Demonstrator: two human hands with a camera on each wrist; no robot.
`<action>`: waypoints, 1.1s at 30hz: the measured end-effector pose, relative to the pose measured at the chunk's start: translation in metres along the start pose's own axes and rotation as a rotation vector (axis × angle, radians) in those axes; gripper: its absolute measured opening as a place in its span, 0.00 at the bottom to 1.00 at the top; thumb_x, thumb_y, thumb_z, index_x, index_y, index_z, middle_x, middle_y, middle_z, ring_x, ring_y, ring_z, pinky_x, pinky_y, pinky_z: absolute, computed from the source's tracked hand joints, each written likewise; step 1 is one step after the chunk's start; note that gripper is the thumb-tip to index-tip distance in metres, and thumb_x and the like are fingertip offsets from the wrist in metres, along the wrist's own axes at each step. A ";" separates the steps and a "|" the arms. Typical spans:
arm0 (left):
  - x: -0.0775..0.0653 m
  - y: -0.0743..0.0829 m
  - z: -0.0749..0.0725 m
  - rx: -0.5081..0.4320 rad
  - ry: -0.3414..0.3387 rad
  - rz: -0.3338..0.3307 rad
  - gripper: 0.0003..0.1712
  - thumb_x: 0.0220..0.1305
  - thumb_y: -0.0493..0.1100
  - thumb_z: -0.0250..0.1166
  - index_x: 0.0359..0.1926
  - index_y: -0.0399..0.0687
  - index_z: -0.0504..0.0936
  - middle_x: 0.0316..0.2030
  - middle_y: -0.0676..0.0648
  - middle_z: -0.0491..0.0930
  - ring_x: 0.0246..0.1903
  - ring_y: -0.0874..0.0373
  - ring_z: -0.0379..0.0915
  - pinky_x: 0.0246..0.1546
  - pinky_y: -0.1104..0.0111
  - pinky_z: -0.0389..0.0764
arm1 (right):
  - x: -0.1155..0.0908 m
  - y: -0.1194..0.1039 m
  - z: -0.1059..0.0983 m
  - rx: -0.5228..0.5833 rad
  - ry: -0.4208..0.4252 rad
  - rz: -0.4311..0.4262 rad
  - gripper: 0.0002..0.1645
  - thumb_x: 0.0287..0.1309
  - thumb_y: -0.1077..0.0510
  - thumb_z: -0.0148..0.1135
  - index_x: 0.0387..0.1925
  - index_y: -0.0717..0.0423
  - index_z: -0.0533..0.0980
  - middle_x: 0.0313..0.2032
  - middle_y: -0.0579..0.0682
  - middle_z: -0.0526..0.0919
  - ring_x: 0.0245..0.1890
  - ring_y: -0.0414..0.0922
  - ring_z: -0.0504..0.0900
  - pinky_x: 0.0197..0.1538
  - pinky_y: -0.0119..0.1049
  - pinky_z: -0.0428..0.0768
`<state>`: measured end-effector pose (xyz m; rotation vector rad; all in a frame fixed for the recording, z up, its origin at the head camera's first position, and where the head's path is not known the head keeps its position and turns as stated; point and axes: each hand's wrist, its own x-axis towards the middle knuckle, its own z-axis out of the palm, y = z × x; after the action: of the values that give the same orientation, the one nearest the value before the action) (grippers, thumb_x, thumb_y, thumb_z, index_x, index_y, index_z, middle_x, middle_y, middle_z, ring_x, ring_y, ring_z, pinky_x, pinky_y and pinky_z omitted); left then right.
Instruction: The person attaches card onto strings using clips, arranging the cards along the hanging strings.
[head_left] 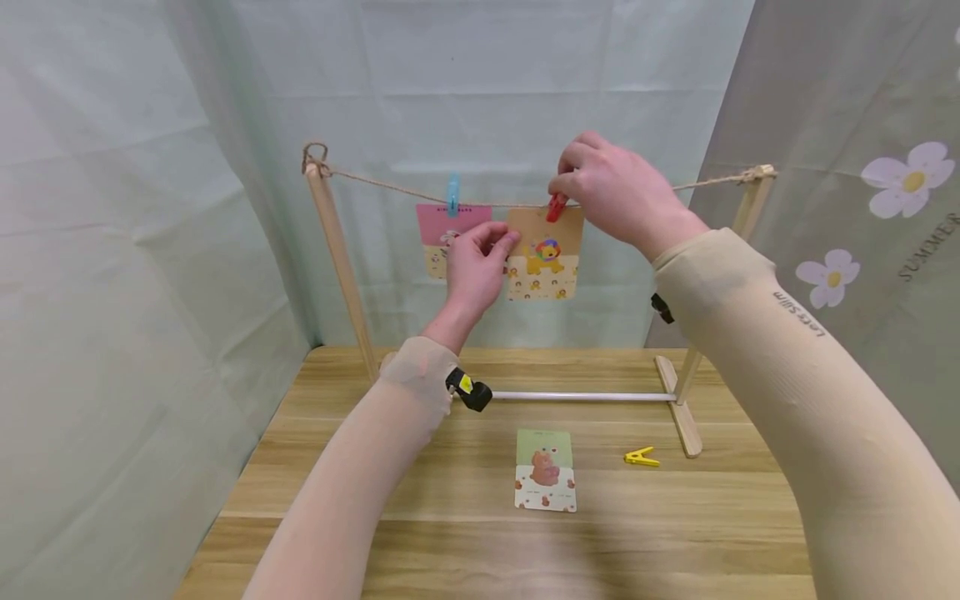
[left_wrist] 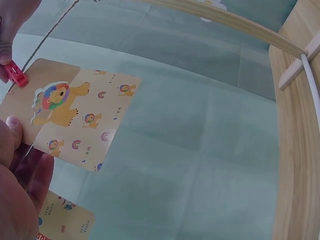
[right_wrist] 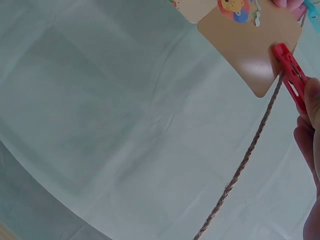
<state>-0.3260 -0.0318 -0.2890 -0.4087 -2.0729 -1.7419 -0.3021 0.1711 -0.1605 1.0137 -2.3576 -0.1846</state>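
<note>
Head view: the lion card [head_left: 543, 275] is at the rope [head_left: 386, 185], long axis near 12-to-6. The red clip [head_left: 556, 207] sits on its top edge, just past 12 o'clock from the card's centre. The right hand [head_left: 618, 187] is nearer the clip, at 1 o'clock; the left hand [head_left: 480, 262] is at the card's 9 o'clock side. The pink card [head_left: 433, 258], under the blue clip [head_left: 453, 194], is beyond that hand. The bear card [head_left: 545, 471] lies at 6 o'clock, the yellow clip [head_left: 642, 457] at 5.

Left wrist view: the left thumb lies on the card's front near the edge, fingers behind; the pinch is narrow. The clip is at 10 o'clock from the card's centre.

Right wrist view: the right thumb and fingers pinch the clip's handle end. The clip points to 11 o'clock, nose over the card's edge at the rope. Whether its jaws are fully closed cannot be told.
</note>
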 end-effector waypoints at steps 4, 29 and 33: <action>0.000 0.000 0.001 -0.003 -0.003 -0.001 0.13 0.75 0.45 0.69 0.52 0.42 0.90 0.37 0.48 0.87 0.34 0.57 0.77 0.33 0.70 0.83 | 0.000 0.000 0.000 -0.010 -0.006 -0.008 0.16 0.67 0.76 0.66 0.52 0.64 0.88 0.51 0.64 0.84 0.57 0.60 0.77 0.56 0.54 0.85; -0.006 -0.007 -0.003 -0.029 0.037 0.018 0.16 0.76 0.48 0.69 0.57 0.44 0.88 0.45 0.48 0.90 0.43 0.53 0.87 0.45 0.66 0.86 | -0.008 0.008 0.004 0.116 0.013 0.043 0.26 0.80 0.55 0.61 0.74 0.53 0.75 0.75 0.63 0.70 0.79 0.61 0.62 0.80 0.55 0.61; -0.008 -0.009 -0.004 -0.032 0.058 0.036 0.17 0.76 0.48 0.68 0.56 0.44 0.88 0.45 0.49 0.90 0.43 0.57 0.86 0.46 0.66 0.85 | -0.011 0.008 0.008 0.114 0.076 0.028 0.25 0.79 0.56 0.61 0.72 0.53 0.76 0.74 0.62 0.72 0.77 0.61 0.65 0.78 0.56 0.64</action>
<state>-0.3227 -0.0374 -0.3004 -0.3976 -1.9876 -1.7474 -0.3050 0.1835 -0.1692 1.0223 -2.3335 -0.0014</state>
